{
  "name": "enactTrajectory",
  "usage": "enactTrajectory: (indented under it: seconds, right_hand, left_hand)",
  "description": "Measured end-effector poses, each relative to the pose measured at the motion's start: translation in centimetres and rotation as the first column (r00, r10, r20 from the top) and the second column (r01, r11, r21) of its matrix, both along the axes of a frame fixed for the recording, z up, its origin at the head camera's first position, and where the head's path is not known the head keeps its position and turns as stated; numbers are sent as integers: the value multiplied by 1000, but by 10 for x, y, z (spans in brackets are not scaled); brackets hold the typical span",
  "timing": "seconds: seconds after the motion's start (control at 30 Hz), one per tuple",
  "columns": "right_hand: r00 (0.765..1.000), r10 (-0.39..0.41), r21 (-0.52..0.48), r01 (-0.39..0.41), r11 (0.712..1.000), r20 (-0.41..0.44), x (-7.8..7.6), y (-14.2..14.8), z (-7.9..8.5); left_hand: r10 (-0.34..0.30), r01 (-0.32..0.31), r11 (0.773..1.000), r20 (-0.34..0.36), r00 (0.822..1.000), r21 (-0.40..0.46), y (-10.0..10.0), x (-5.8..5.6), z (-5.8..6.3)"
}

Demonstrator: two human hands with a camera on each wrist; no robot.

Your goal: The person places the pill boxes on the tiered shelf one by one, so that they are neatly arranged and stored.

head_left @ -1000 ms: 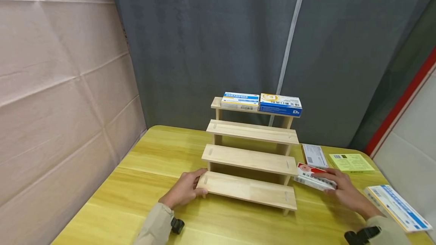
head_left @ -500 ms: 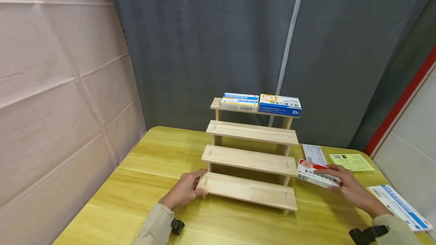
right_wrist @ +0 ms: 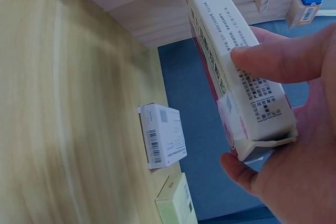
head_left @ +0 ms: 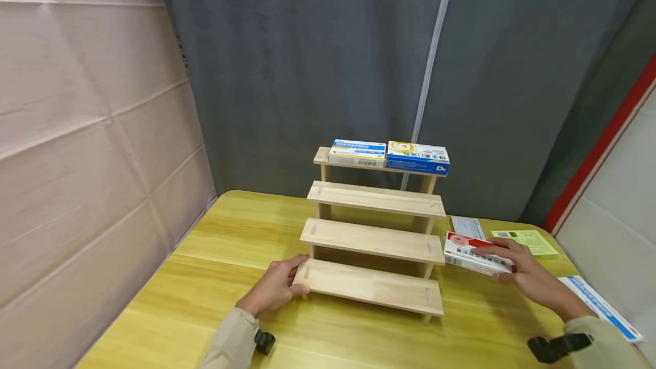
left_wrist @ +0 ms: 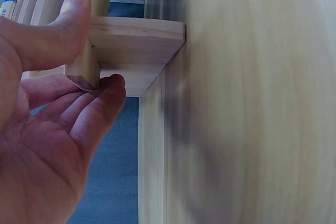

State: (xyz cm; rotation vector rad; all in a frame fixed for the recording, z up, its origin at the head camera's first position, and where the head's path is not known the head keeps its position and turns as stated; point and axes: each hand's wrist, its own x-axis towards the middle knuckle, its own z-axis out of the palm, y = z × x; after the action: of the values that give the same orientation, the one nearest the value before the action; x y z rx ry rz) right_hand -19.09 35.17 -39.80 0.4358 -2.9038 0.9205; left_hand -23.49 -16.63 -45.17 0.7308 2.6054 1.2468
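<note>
A four-step wooden display rack (head_left: 371, 285) stands on the table in the head view. My left hand (head_left: 273, 287) grips the left end of its lowest board; in the left wrist view the thumb lies over the board (left_wrist: 84, 69) and the fingers are beneath it. To the right of the rack my right hand (head_left: 535, 281) holds a red and white medicine box (head_left: 474, 256) off the table. In the right wrist view the thumb presses one printed side of that medicine box (right_wrist: 231, 45), and the end flap near the palm looks slightly raised.
On the top step lie a blue and white box (head_left: 357, 152) and a vitamin D box (head_left: 417, 157). A grey-white box (head_left: 467, 227), a yellow-green box (head_left: 528, 242) and a blue-striped box (head_left: 599, 306) lie on the table at the right. A grey curtain (head_left: 307, 73) hangs behind.
My right hand has lifted the medicine box from the table, upward and slightly back beside the rack. My left hand keeps its hold on the lowest board.
</note>
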Motion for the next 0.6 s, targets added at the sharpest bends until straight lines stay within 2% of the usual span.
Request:
enactTrajectory:
  seconds: [0.3, 0.6]
  right_hand:
    - [1000, -22, 34, 22, 999, 2, 1, -2, 6]
    - [999, -10, 62, 12, 998, -36, 2, 2, 11]
  left_hand:
    - [3, -3, 1000, -9, 1000, -17, 0, 0, -1]
    - [8, -8, 1000, -18, 1000, -29, 0, 0, 0]
